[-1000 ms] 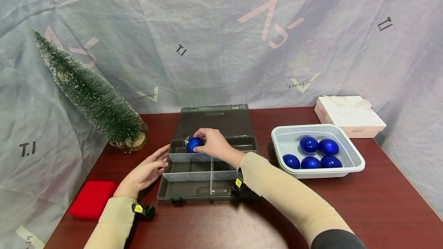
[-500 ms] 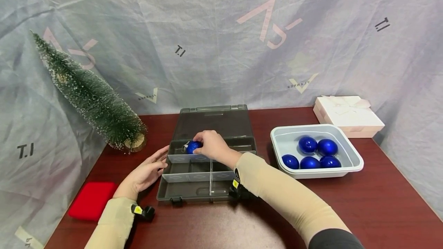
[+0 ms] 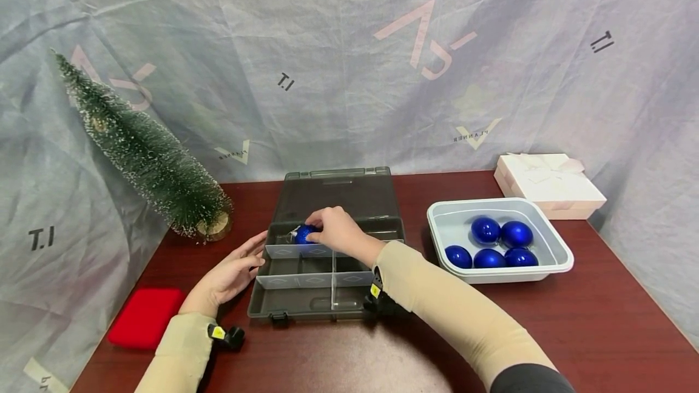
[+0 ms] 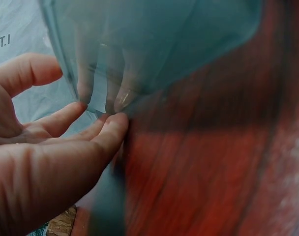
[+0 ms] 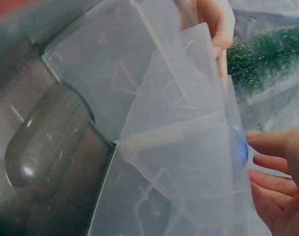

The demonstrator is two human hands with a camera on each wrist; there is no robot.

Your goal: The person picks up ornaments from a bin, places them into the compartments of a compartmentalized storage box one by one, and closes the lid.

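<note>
My right hand [image 3: 341, 232] holds a glittery blue Christmas ball [image 3: 303, 235] by its right side, fingers and thumb around it. The ball is low in the back-left compartment of a grey see-through divider box [image 3: 289, 300], its silvery loop pointing left. In the right wrist view, clear dividers [image 5: 174, 137] cover most of the ball [image 5: 241, 147]. My left hand [image 3: 232, 272] touches the box's left side with fairly straight fingers. Its fingertips meet the clear side wall [image 4: 154, 44] in the left wrist view.
A white tub [image 3: 437, 223] with several blue balls stands right of the box. Behind it lies a pale gift box [image 3: 546, 181] with a bow. A frosted miniature tree [image 3: 147, 150] leans back left; a red pouch-like object [image 3: 147, 317] lies front left.
My right hand has lowered the blue Christmas ball slightly into the back-left compartment. My left hand stays against the box's side.
</note>
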